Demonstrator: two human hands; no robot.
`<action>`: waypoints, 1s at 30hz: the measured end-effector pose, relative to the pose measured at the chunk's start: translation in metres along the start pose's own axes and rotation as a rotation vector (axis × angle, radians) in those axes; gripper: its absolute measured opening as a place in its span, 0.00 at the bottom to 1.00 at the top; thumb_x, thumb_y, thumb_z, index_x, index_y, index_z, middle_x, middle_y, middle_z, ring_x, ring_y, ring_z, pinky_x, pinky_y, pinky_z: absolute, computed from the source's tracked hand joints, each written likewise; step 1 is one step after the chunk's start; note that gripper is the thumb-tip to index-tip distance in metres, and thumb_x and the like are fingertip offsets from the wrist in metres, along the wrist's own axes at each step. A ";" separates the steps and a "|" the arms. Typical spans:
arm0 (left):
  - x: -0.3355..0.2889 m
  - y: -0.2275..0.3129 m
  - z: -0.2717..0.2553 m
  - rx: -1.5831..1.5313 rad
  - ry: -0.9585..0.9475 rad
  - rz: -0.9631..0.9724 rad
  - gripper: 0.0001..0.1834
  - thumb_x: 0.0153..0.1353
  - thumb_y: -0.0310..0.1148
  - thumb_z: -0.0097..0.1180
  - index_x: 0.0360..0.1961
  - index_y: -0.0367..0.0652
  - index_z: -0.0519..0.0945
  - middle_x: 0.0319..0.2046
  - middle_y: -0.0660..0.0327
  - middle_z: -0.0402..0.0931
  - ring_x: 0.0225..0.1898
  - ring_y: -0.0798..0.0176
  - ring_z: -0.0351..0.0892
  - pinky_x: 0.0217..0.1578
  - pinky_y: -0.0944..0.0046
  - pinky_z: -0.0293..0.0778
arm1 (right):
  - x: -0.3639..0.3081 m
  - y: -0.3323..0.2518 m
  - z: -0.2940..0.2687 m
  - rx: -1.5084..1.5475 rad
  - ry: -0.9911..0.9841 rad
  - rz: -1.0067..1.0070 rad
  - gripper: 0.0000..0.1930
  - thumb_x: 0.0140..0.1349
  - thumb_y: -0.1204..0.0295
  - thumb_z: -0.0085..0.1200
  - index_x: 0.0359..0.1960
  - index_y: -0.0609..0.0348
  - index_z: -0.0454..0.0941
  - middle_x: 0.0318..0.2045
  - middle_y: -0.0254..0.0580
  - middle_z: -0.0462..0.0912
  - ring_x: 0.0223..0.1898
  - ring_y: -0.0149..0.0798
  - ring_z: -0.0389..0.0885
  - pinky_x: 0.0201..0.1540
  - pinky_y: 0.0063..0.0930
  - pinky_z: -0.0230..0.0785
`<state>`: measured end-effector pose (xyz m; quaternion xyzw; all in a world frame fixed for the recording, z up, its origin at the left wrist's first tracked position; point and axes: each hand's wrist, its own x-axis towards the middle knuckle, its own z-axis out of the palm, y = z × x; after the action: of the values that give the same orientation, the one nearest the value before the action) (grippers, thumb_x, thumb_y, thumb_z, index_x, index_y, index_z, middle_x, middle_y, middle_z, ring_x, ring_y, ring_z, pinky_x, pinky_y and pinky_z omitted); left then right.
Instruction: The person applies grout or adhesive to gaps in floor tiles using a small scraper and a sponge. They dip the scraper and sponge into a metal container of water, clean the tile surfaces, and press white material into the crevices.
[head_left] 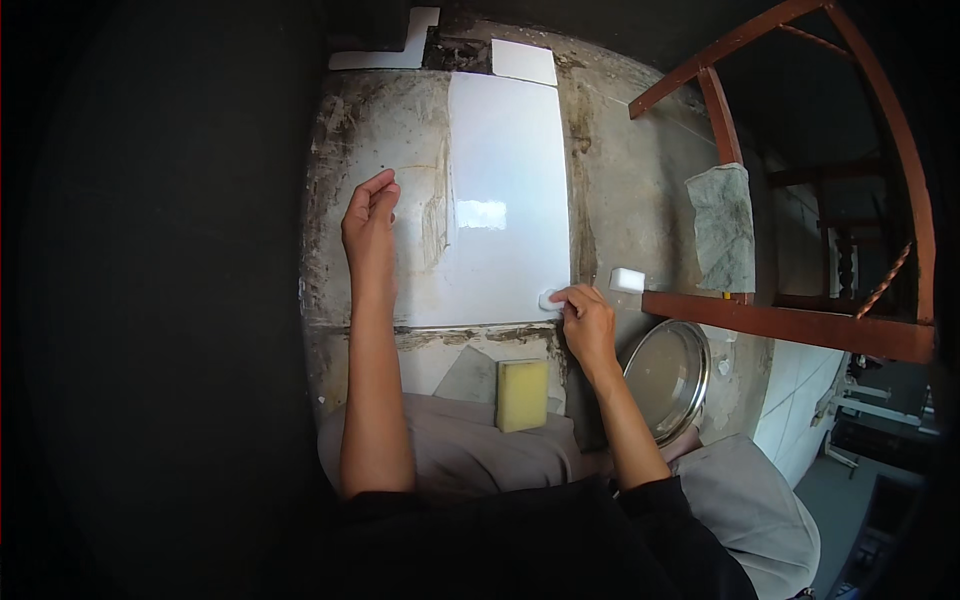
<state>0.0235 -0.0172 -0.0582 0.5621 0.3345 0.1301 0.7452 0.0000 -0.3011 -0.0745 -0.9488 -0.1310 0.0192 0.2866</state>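
A glossy white rectangular tile [508,180] lies in front of me on the worn grey surface. At its near right corner, my right hand [588,322] is closed, pinching a small white piece of foam-like sponge [549,299] against the tile. My left hand [370,222] is raised over the bare, stained strip left of the tile. Its fingers are loosely bent, and nothing shows in them. A white sponge block [628,280] sits just beyond my right hand. Nearer to me, a yellow sponge [522,395] rests by my leg.
A round metal basin [668,385] stands to the right of my right forearm. Farther right is a reddish-brown frame [790,325] with a grey-green cloth [722,230] hanging on it. Smaller white pieces [524,62] lie at the far end. A dark wall [180,300] fills the left.
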 end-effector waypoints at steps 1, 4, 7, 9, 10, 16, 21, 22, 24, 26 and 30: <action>0.000 0.000 0.000 -0.007 0.003 -0.003 0.16 0.63 0.35 0.53 0.50 0.44 0.77 0.47 0.64 0.74 0.50 0.70 0.69 0.53 0.66 0.60 | -0.007 0.001 0.001 -0.004 -0.002 -0.025 0.10 0.48 0.87 0.52 0.29 0.59 0.81 0.30 0.43 0.80 0.35 0.48 0.76 0.38 0.36 0.69; -0.001 0.000 -0.001 -0.014 -0.002 0.010 0.15 0.63 0.35 0.53 0.50 0.44 0.77 0.47 0.64 0.74 0.50 0.70 0.69 0.53 0.66 0.60 | -0.016 -0.001 0.001 -0.005 0.005 -0.014 0.10 0.48 0.87 0.52 0.29 0.59 0.81 0.29 0.44 0.79 0.35 0.48 0.77 0.38 0.37 0.69; 0.000 0.000 0.001 -0.025 0.001 0.009 0.15 0.63 0.35 0.53 0.50 0.44 0.77 0.47 0.64 0.74 0.50 0.70 0.68 0.53 0.67 0.60 | -0.015 -0.008 -0.001 0.001 -0.022 0.049 0.09 0.48 0.85 0.53 0.30 0.59 0.81 0.29 0.45 0.79 0.35 0.49 0.77 0.39 0.38 0.69; -0.001 0.002 0.002 -0.027 -0.001 0.013 0.15 0.63 0.35 0.53 0.50 0.43 0.77 0.47 0.64 0.74 0.49 0.70 0.68 0.53 0.67 0.60 | -0.011 -0.018 -0.001 0.019 -0.047 0.092 0.09 0.49 0.85 0.53 0.30 0.59 0.81 0.28 0.46 0.79 0.34 0.50 0.77 0.38 0.38 0.70; -0.002 0.003 0.002 -0.029 -0.003 0.019 0.15 0.63 0.35 0.53 0.50 0.43 0.77 0.47 0.64 0.75 0.49 0.70 0.69 0.53 0.67 0.60 | -0.009 -0.026 0.000 0.047 -0.103 0.121 0.08 0.49 0.84 0.54 0.30 0.60 0.81 0.28 0.47 0.79 0.33 0.51 0.78 0.38 0.39 0.70; -0.001 0.002 0.001 -0.039 0.000 0.031 0.16 0.63 0.35 0.53 0.50 0.42 0.77 0.47 0.64 0.75 0.49 0.70 0.69 0.52 0.68 0.60 | 0.000 -0.057 0.029 0.109 -0.220 0.060 0.07 0.49 0.82 0.55 0.31 0.62 0.80 0.29 0.50 0.78 0.33 0.52 0.79 0.38 0.40 0.71; -0.001 0.002 0.000 -0.052 0.001 0.044 0.16 0.62 0.34 0.53 0.50 0.42 0.77 0.45 0.64 0.75 0.48 0.70 0.69 0.51 0.68 0.60 | -0.004 -0.085 0.056 0.052 -0.241 -0.064 0.06 0.51 0.80 0.57 0.32 0.62 0.81 0.28 0.49 0.79 0.30 0.50 0.79 0.36 0.38 0.72; -0.001 0.002 0.000 -0.057 0.000 0.049 0.16 0.62 0.34 0.53 0.50 0.42 0.77 0.45 0.64 0.75 0.48 0.70 0.69 0.51 0.69 0.60 | -0.005 -0.086 0.063 0.038 -0.197 -0.102 0.06 0.51 0.80 0.56 0.31 0.62 0.81 0.28 0.49 0.78 0.30 0.51 0.79 0.36 0.40 0.72; -0.002 0.004 0.002 -0.055 0.001 0.044 0.16 0.62 0.34 0.53 0.50 0.42 0.77 0.45 0.64 0.75 0.47 0.71 0.69 0.51 0.69 0.60 | -0.006 -0.094 0.071 0.049 -0.196 -0.086 0.06 0.51 0.80 0.56 0.31 0.62 0.81 0.28 0.49 0.78 0.30 0.51 0.79 0.36 0.40 0.72; -0.003 0.006 0.005 -0.048 0.000 0.039 0.16 0.62 0.34 0.53 0.50 0.42 0.77 0.45 0.64 0.75 0.47 0.71 0.69 0.50 0.69 0.60 | -0.007 -0.103 0.079 0.081 -0.186 -0.074 0.06 0.50 0.81 0.55 0.31 0.63 0.81 0.28 0.50 0.77 0.31 0.51 0.79 0.36 0.40 0.72; -0.003 0.005 0.000 -0.052 0.007 0.042 0.15 0.62 0.34 0.53 0.49 0.42 0.77 0.45 0.65 0.75 0.46 0.72 0.69 0.50 0.70 0.60 | -0.008 -0.132 0.104 0.129 -0.169 -0.117 0.07 0.49 0.83 0.53 0.30 0.65 0.81 0.27 0.52 0.76 0.31 0.53 0.78 0.36 0.42 0.72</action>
<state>0.0220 -0.0170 -0.0522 0.5488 0.3217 0.1564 0.7556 -0.0508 -0.1419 -0.0893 -0.9141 -0.2084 0.0906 0.3357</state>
